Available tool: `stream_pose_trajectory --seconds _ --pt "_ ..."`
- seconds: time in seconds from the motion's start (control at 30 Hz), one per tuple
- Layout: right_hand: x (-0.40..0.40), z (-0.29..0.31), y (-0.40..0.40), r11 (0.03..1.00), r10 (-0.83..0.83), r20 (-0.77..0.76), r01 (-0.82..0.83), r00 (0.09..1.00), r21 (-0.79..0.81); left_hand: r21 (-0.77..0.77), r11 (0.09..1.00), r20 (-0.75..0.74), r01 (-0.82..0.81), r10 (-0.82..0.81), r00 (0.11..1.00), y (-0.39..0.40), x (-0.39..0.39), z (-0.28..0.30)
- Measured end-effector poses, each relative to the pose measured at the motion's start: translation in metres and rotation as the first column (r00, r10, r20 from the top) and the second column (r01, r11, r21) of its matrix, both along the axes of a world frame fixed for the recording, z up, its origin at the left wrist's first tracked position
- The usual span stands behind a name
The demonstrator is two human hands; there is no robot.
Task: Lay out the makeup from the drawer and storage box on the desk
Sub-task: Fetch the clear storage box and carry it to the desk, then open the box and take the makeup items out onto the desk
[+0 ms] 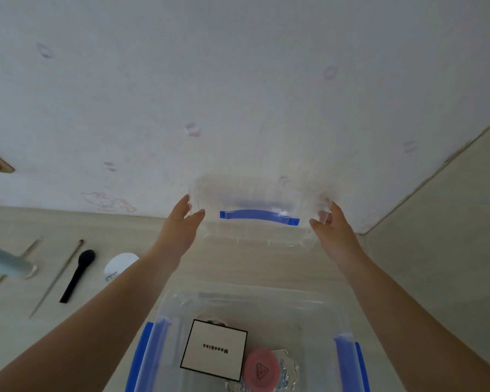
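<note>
We judge the clear lid (259, 205), clasped at its short ends by left grip (181, 222) and right grip (330, 226), light, slightly flexible, slippery.

The storage box (249, 343) sits on the bench (17, 329) right in front of me. In it a square card box (214, 349) lies to the left, and a round compact (260, 369) lies just beside it on the right. I hold the lid (259, 213) behind the box, near the wall (238, 80), my left hand (178, 230) on its left end, my right hand (337, 233) on its right end. Left of the box, a brush (77, 275), a thin stick (57, 278) and a round pad (120, 265) lie on the bench.
</note>
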State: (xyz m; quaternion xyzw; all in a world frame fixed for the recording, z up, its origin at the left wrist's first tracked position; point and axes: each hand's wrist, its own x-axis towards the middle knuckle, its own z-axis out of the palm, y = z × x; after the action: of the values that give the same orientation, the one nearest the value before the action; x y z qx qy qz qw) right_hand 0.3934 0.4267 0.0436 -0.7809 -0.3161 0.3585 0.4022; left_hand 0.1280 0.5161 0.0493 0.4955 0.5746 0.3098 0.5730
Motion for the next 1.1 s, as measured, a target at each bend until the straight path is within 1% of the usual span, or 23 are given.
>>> stream_pose_trajectory --seconds 0.13,0.27,0.37,0.47,0.53,0.6,0.7,0.8,0.87,0.93,1.0,1.03,1.07,1.1 --pt "0.001 0.0 -0.001 1.0 -0.012 0.004 0.012 1.0 -0.008 0.002 1.0 -0.012 0.013 -0.013 1.0 0.0 0.0 0.0" --pt "0.005 0.0 -0.002 0.998 -0.058 0.013 0.059 0.998 -0.014 0.022 1.0 -0.025 0.011 -0.01 1.0 -0.001 0.001 0.003" --pt "0.004 0.004 -0.005 0.998 -0.069 0.006 0.069 0.998 0.008 0.014 0.999 -0.071 -0.048 0.049 0.996 -0.001 0.001 0.007" --pt "0.001 0.01 -0.01 0.997 -0.078 0.006 0.078 0.997 0.03 0.029 0.997 -0.109 -0.072 0.074 0.991 -0.004 0.001 0.014" --pt "-0.002 0.014 -0.017 0.994 -0.089 0.023 0.088 0.996 0.061 0.086 0.993 -0.107 -0.081 0.09 0.99 -0.01 -0.001 0.021" --pt "-0.006 0.02 -0.028 0.988 -0.111 0.045 0.105 0.993 0.111 0.182 0.981 -0.114 -0.071 0.092 0.989 -0.019 -0.003 0.03" --pt "-0.014 0.032 -0.048 0.976 -0.117 0.086 0.099 0.989 0.192 0.334 0.942 -0.149 -0.003 0.056 0.987 -0.043 -0.008 0.042" --pt "-0.029 0.047 -0.072 0.954 -0.099 0.122 0.059 0.988 0.295 0.476 0.872 -0.167 0.115 -0.038 0.985 -0.076 -0.013 0.049" --pt "-0.044 0.054 -0.09 0.926 -0.075 0.149 0.014 0.986 0.377 0.568 0.793 -0.201 0.22 -0.125 0.972 -0.1 -0.017 0.05" --pt "-0.058 0.057 -0.109 0.888 -0.016 0.209 -0.082 0.978 0.453 0.614 0.695 -0.297 0.374 -0.235 0.925 -0.12 -0.023 0.048" --pt "-0.072 0.056 -0.125 0.859 0.057 0.301 -0.2 0.952 0.471 0.575 0.599 -0.427 0.557 -0.361 0.829 -0.134 -0.027 0.043" --pt "-0.078 0.054 -0.135 0.854 0.102 0.362 -0.269 0.927 0.446 0.525 0.546 -0.503 0.652 -0.419 0.756 -0.143 -0.029 0.04" --pt "-0.083 0.049 -0.138 0.85 0.159 0.419 -0.34 0.894 0.403 0.444 0.506 -0.574 0.739 -0.473 0.669 -0.146 -0.028 0.036" --pt "-0.088 0.042 -0.141 0.851 0.233 0.467 -0.412 0.853 0.327 0.322 0.478 -0.641 0.817 -0.526 0.559 -0.15 -0.027 0.03"
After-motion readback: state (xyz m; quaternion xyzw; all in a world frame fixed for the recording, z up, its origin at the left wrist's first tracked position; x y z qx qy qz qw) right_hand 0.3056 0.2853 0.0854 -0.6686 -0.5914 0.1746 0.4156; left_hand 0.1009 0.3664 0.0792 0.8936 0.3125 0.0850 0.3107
